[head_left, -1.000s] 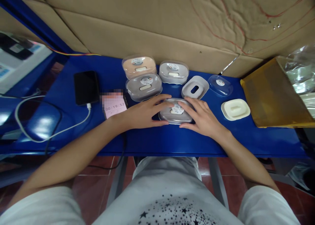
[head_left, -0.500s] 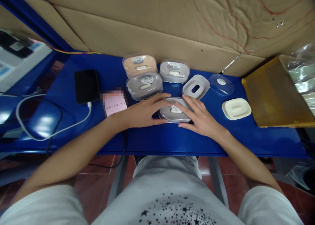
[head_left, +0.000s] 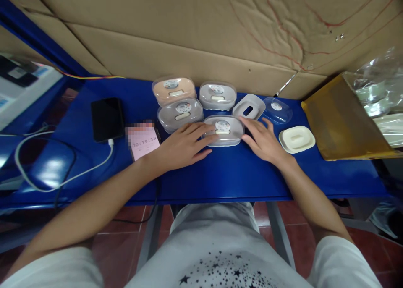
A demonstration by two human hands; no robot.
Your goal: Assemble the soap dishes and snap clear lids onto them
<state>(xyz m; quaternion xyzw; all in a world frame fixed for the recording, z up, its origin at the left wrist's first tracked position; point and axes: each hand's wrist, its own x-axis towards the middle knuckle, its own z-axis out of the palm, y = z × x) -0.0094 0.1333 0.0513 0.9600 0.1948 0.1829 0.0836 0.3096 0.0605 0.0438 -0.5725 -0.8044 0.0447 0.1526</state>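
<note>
In the head view, the grey box [head_left: 231, 130] between your hands is low and oval, with a clear domed lid, a round printed sticker on top and a pale bar in a slot below it. It lies flat on the blue counter [head_left: 226, 179], near the middle. Your left hand [head_left: 189, 145] is spread, its fingers over the box's left end and its thumb apart. Your right hand [head_left: 264, 139] is also spread, fingertips at the right end; whether they touch it, you cannot tell. Neither hand is clamped on anything.

Counting lidded boxes, you have 4: 3 grey, including a left grey box [head_left: 181, 116] and a rear grey box [head_left: 218, 98], plus 1 peach box [head_left: 174, 95]. Apart from these lie 1 slotted grey shell [head_left: 242, 110], 1 loose clear lid [head_left: 278, 109] and 1 cream piece [head_left: 297, 139]. To your left are 1 black device [head_left: 107, 119] and 1 phone [head_left: 145, 143] showing a timer.
</note>
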